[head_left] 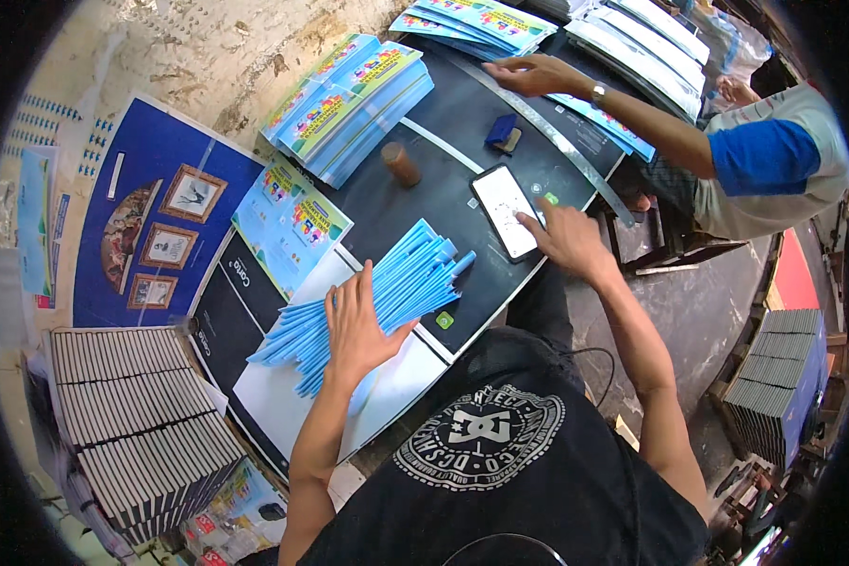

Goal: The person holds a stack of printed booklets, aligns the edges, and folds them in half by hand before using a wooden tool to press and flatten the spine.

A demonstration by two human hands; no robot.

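Lettering point(313, 213) covers the sheet point(278, 236) beside blue paper strips point(407, 288).

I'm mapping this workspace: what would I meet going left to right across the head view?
Blue poster, bundle of thin blue pieces, phone with a lit screen, person's right hand, co-worker's blue sleeve.

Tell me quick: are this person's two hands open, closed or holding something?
Left hand: open, spread over the blue strips.
Right hand: open, holding nothing, pointing at the phone.
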